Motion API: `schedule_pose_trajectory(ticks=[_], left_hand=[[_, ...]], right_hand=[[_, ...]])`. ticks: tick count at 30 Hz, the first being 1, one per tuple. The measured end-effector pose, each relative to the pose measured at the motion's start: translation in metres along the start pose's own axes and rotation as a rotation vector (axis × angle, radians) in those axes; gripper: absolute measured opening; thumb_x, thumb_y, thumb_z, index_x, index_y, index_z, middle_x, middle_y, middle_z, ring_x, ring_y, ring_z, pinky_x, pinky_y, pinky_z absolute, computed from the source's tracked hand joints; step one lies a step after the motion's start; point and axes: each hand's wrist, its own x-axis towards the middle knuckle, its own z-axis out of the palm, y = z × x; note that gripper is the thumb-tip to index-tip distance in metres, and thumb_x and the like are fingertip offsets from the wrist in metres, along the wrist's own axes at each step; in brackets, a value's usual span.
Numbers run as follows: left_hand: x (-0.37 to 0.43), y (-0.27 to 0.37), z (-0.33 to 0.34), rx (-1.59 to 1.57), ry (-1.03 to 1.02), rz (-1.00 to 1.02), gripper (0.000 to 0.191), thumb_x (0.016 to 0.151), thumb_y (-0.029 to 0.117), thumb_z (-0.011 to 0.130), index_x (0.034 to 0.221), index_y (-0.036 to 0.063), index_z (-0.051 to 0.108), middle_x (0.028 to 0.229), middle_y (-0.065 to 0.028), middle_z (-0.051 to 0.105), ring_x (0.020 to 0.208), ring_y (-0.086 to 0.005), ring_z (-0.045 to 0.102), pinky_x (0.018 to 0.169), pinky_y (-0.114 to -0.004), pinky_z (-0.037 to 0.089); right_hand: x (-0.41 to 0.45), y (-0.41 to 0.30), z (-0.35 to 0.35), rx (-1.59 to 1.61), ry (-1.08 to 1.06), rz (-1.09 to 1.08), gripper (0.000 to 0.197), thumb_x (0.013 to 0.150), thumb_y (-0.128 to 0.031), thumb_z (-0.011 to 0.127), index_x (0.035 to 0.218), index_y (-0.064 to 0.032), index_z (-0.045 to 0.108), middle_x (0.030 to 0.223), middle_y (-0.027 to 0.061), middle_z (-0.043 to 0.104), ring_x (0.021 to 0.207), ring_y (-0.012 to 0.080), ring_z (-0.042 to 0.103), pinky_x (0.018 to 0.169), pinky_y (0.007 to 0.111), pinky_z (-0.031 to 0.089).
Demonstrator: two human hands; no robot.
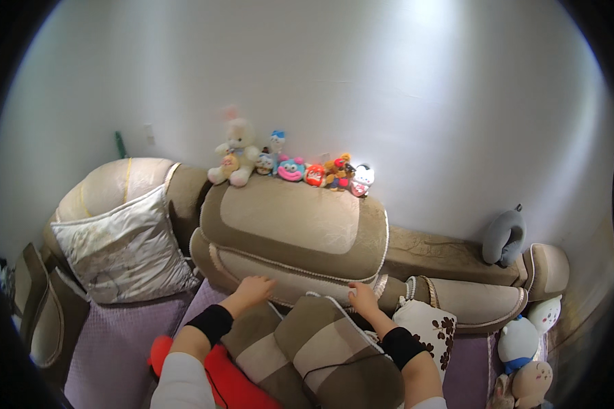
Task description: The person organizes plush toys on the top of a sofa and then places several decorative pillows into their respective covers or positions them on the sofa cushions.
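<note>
My left hand [255, 290] lies against the lower front of a beige and brown sofa-back cover [291, 217], its fingers pointing right. What its fingertips do is unclear. Near the right end of the same cover is my right hand [364, 299], with thumb and forefinger apart and nothing visible between them. The cover has a pale centre panel and white braided trim. Below my hands, two checkered brown and beige cushions [332, 342] lean together on the sofa. A thin dark cord [345, 362] crosses the nearer one. Both wrists wear black bands.
Several plush toys [291, 168] line the sofa back's top against the wall. A grey neck pillow [502, 237] stands farther right. Left is a pale satin cushion [128, 248]; a flower-patterned cushion [424, 332] sits right. A red plush item [240, 381] lies below my left arm. More plush toys [519, 342] fill the right end.
</note>
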Motion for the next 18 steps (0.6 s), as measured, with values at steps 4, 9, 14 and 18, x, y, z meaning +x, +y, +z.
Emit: schedule_pose_trajectory(ticks=[4, 9, 14, 18], left_hand=[[-0.101, -0.004, -0.018, -0.122, 0.003, -0.062, 0.033, 0.070, 0.020, 0.053, 0.102, 0.0109, 0.052, 0.096, -0.0092, 0.056, 0.087, -0.0278, 0.053, 0.073, -0.038, 0.043], [-0.218, -0.007, -0.039, -0.071, -0.058, -0.219, 0.032, 0.070, 0.018, 0.052, 0.101, 0.0097, 0.053, 0.098, -0.0089, 0.055, 0.088, -0.0271, 0.053, 0.072, -0.038, 0.044], [-0.269, 0.008, -0.053, -0.080, -0.126, -0.316, 0.029, 0.071, 0.019, 0.052, 0.098, 0.0086, 0.053, 0.099, -0.0099, 0.054, 0.088, -0.0273, 0.053, 0.072, -0.037, 0.044], [-0.272, 0.025, -0.053, -0.141, -0.184, -0.303, 0.031, 0.072, 0.019, 0.052, 0.102, 0.0083, 0.052, 0.102, -0.0106, 0.053, 0.090, -0.0279, 0.052, 0.074, -0.037, 0.044]], right_hand=[[-0.044, 0.022, -0.005, 0.082, -0.040, 0.072, 0.025, 0.071, -0.014, 0.051, 0.093, -0.0020, 0.056, 0.088, 0.0162, 0.058, 0.084, 0.0297, 0.055, 0.074, 0.034, 0.043], [-0.097, 0.048, -0.026, 0.156, -0.202, 0.104, 0.026, 0.071, -0.013, 0.058, 0.094, -0.0002, 0.056, 0.088, 0.0126, 0.060, 0.084, 0.0228, 0.056, 0.074, 0.031, 0.043], [-0.094, 0.037, -0.092, 0.306, -0.031, 0.102, 0.019, 0.074, -0.009, 0.054, 0.092, -0.0007, 0.058, 0.085, 0.0094, 0.060, 0.078, 0.0172, 0.056, 0.071, 0.027, 0.044], [-0.061, -0.007, -0.172, 0.381, 0.406, -0.095, 0.015, 0.079, -0.007, 0.048, 0.085, 0.0015, 0.058, 0.082, 0.0073, 0.060, 0.077, 0.0133, 0.055, 0.071, 0.024, 0.042]])
